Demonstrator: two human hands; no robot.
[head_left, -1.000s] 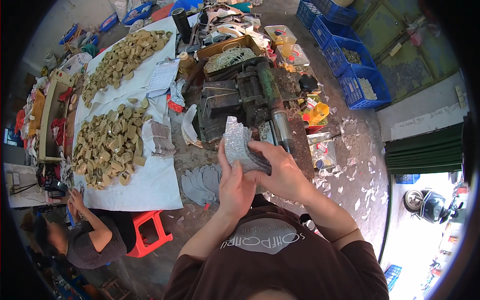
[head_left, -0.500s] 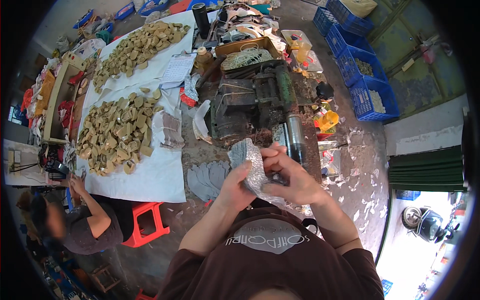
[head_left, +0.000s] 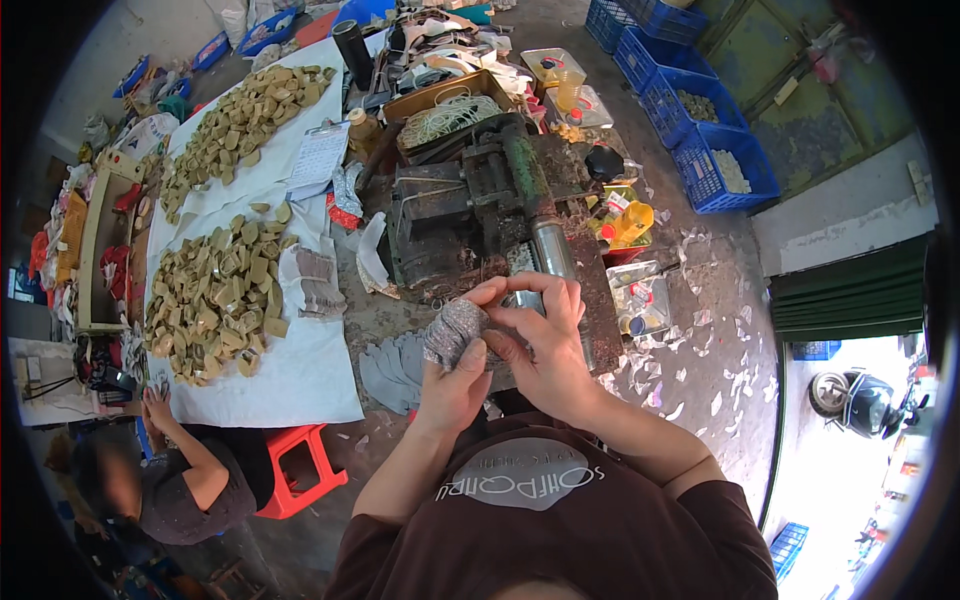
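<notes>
My left hand [head_left: 455, 395] grips a bundle of silver, glittery fabric pieces [head_left: 452, 332], thumb across the front. At the bundle's right edge, my right hand [head_left: 545, 350] pinches with thumb and fingers; what exactly lies between the fingertips is partly hidden. Just beyond both hands stands a dark, worn machine [head_left: 435, 235] with a shiny metal cylinder [head_left: 552, 250]. Fanned grey fabric pieces [head_left: 390, 372] lie on the bench to the left of my left hand. A curved white piece [head_left: 373, 255] rests beside the machine.
Heaps of olive-coloured pieces [head_left: 215, 300] cover a white sheet [head_left: 310, 385] at left, near a stack of silvery pieces [head_left: 312, 283] and a clipboard [head_left: 318, 160]. A seated person [head_left: 185, 480] is by a red stool [head_left: 310, 470]. Blue crates [head_left: 725, 180] stand far right; scraps litter the floor.
The silver bundle has been turned and bunched more tightly in my left hand, moving slightly left. My right hand has shifted to its edge with fingers raised. The whole view has swung a little.
</notes>
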